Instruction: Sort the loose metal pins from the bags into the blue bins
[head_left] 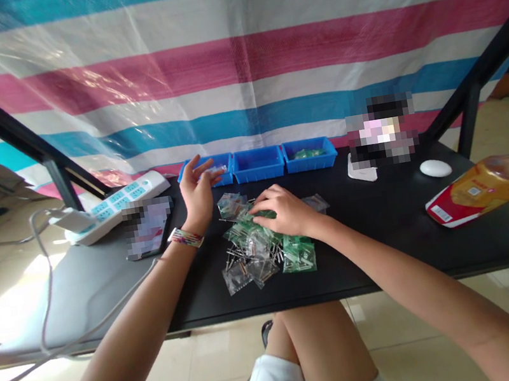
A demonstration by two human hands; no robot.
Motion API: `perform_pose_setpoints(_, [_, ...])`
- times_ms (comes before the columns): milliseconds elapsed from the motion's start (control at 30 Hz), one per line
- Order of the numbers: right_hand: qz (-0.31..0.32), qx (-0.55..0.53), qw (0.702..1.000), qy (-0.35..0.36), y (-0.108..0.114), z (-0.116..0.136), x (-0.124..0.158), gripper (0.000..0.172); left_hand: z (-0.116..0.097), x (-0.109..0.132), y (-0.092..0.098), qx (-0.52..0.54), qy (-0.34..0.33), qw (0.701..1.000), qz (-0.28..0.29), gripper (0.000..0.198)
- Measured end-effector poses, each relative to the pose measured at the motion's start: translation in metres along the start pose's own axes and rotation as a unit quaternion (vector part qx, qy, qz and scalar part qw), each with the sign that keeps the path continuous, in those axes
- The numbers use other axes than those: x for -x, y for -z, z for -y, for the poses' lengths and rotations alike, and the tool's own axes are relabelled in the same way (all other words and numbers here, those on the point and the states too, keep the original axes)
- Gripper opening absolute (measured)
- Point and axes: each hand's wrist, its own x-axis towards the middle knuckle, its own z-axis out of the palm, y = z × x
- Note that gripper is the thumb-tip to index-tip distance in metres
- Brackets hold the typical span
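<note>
At the centre of the frame, a heap of small clear and green packets (299, 254) of slim metal parts lies on the black tabletop (397, 206), probably gathered there because both arms reach it easily. The right hand (284, 210) hovers over the heap's upper right, fingers curled towards the packets as if to pick; from where I stand I can't tell whether they pinch one. The left hand (197, 193), above, overlaps the left blue bin (227, 178), its fingers spread and released, with a clear packet behind them. The middle blue bin (260, 173) and the right blue bin (311, 164), which holds green packets, complete a row just beyond the heap, seemingly lined up for a short reach. The phone (157, 228) at left and the bottle (481, 188) at far right sit apart, presumably leaving the hands room.
</note>
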Motion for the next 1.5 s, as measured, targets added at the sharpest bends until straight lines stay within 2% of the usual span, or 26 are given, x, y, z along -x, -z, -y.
perform_pose_setpoints(100, [0.005,0.019,1.0,-0.002,-0.005,-0.004,-0.001,0.017,-0.013,0.0,-0.007,-0.037,-0.033,0.999,-0.017,0.036])
perform_pose_setpoints(200, [-0.007,-0.001,1.0,-0.002,-0.008,-0.009,-0.003,0.013,-0.028,-0.005,-0.022,-0.039,-0.059,0.997,-0.026,0.023])
perform_pose_setpoints(333, [-0.032,-0.02,0.998,-0.044,-0.008,-0.012,-0.004,0.009,-0.034,-0.019,-0.05,-0.007,-0.062,0.998,0.0,0.033])
perform_pose_setpoints(467, [-0.064,-0.082,0.991,-0.083,-0.004,-0.013,-0.005,0.013,-0.029,-0.034,-0.076,-0.02,-0.083,0.996,-0.023,0.031])
perform_pose_setpoints(533, [-0.089,-0.123,0.982,-0.109,-0.001,-0.013,-0.006,0.013,-0.036,-0.044,-0.085,-0.041,-0.067,0.997,-0.026,0.025])
perform_pose_setpoints(667, [-0.139,-0.18,0.962,-0.153,0.004,-0.015,-0.009,0.008,-0.074,-0.076,-0.096,0.006,0.032,0.99,-0.136,0.04])
perform_pose_setpoints(733, [-0.154,-0.231,0.945,-0.175,0.006,-0.018,-0.009,0.004,-0.093,-0.091,-0.098,0.026,0.037,0.986,-0.163,0.039])
perform_pose_setpoints(800, [-0.158,-0.319,0.914,-0.197,0.007,-0.02,-0.01,0.005,-0.103,-0.098,-0.098,0.022,0.032,0.984,-0.174,0.037])
perform_pose_setpoints(867, [-0.155,-0.419,0.869,-0.211,0.009,-0.023,-0.012,0.013,-0.105,-0.091,-0.098,-0.005,-0.042,0.994,-0.105,0.031])
perform_pose_setpoints(933, [-0.156,-0.494,0.827,-0.22,0.012,-0.024,-0.014,0.021,-0.099,-0.071,-0.095,-0.031,-0.117,0.992,0.023,0.021])
perform_pose_setpoints(1000, [-0.158,-0.538,0.797,-0.225,0.016,-0.025,-0.017,0.021,-0.091,-0.044,-0.087,-0.047,-0.167,0.969,0.177,0.019])
perform_pose_setpoints(1033, [-0.159,-0.554,0.786,-0.226,0.018,-0.025,-0.018,0.018,-0.088,-0.03,-0.082,-0.06,-0.188,0.952,0.234,0.022])
perform_pose_setpoints(1067, [-0.162,-0.568,0.775,-0.225,0.02,-0.025,-0.02,0.014,-0.085,-0.017,-0.076,-0.073,-0.194,0.938,0.276,0.025])
perform_pose_setpoints(1133, [-0.174,-0.588,0.758,-0.221,0.023,-0.026,-0.021,0.01,-0.08,0.006,-0.061,-0.093,-0.178,0.924,0.325,0.032])
perform_pose_setpoints(1200, [-0.188,-0.59,0.753,-0.223,0.024,-0.027,-0.021,0.01,-0.075,0.023,-0.049,-0.12,-0.165,0.912,0.355,0.035])
perform_pose_setpoints(1267, [-0.189,-0.573,0.764,-0.228,0.023,-0.028,-0.02,0.014,-0.067,0.035,-0.041,-0.134,-0.164,0.915,0.343,0.041])
perform_pose_setpoints(1333, [-0.179,-0.553,0.78,-0.232,0.022,-0.028,-0.02,0.019,-0.057,0.042,-0.038,-0.124,-0.158,0.931,0.305,0.036])
perform_pose_setpoints(1400, [-0.164,-0.536,0.793,-0.238,0.021,-0.026,-0.018,0.028,-0.046,0.045,-0.038,-0.089,-0.124,0.951,0.267,0.03])
perform_pose_setpoints(1500, [-0.152,-0.478,0.832,-0.238,0.022,-0.02,-0.015,0.039,-0.033,0.046,-0.039,-0.037,-0.057,0.97,0.234,0.042])
